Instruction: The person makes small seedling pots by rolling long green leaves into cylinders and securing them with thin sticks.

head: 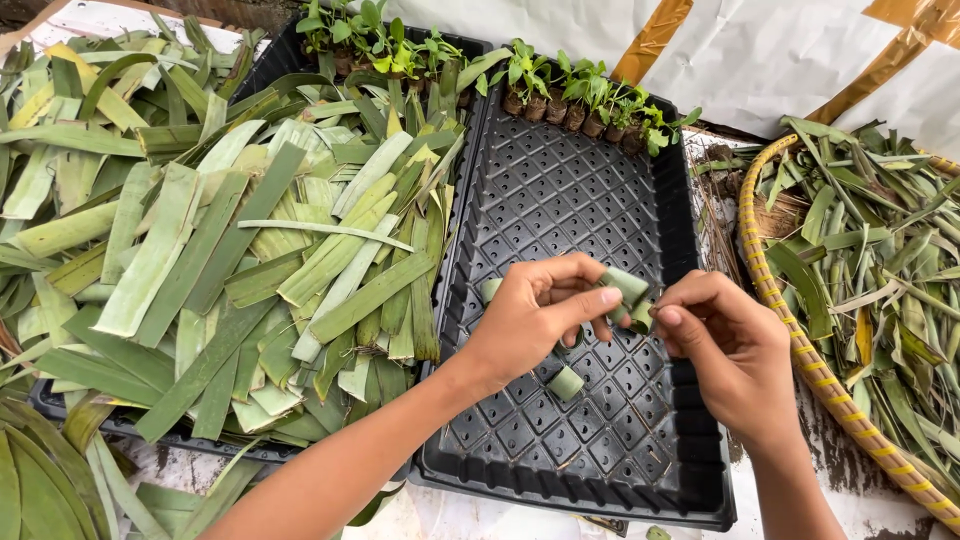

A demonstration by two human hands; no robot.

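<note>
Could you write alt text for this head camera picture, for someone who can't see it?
Both hands, left hand and right hand, roll a green leaf strip above a black seedling tray. Cut leaf strips fill another tray beside it; small seedlings line the far edge.

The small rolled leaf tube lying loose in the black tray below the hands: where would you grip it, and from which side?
Probably across its curved sides at mid-length, coming straight down from above. The rolled leaf tube lies tilted on the grid floor of the black tray, apart from the left hand and right hand, which are busy with another leaf roll. Pinching its open ends might flatten it.
</note>
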